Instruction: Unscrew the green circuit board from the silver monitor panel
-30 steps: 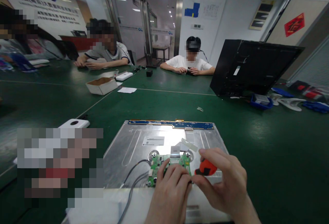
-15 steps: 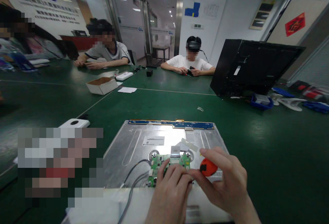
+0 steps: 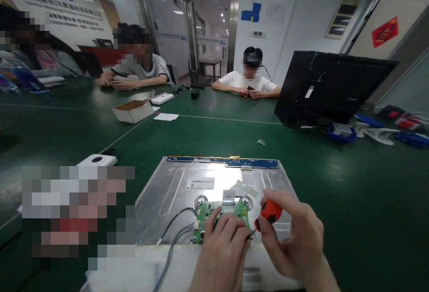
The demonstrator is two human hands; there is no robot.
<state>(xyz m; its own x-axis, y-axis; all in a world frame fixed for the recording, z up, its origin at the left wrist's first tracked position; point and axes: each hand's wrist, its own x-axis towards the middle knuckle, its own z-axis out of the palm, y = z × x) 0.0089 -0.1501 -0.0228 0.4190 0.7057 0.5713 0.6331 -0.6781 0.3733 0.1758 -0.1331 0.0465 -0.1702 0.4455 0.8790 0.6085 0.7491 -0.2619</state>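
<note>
A bare metal-backed display panel (image 3: 174, 200) lies before me with a small green circuit board (image 3: 205, 211) on it. My left hand (image 3: 223, 243) is over the board, its fingers bent and pressed down on it; its thumb is hidden. In my right hand (image 3: 296, 236), thumb and fingertips pinch the orange-and-black handle of a screwdriver (image 3: 271, 210). Its thin shaft slants down to the board's lower right corner, beside my left fingers. The tip is hidden there. Grey cables (image 3: 174, 238) leave the board's left side, and a flat ribbon cable (image 3: 229, 197) joins its top.
Along the panel's far edge runs a blue circuit strip (image 3: 221, 162). A big black monitor (image 3: 328, 86) stands at the back right, near a blue tray (image 3: 340, 133). An open white box (image 3: 132, 113) sits to the left. Several people sit around the green table (image 3: 214, 135).
My right thumb and fingers have shifted on the screwdriver handle, which is turned and slightly higher, so more of it and its shaft show. My left hand keeps its place.
</note>
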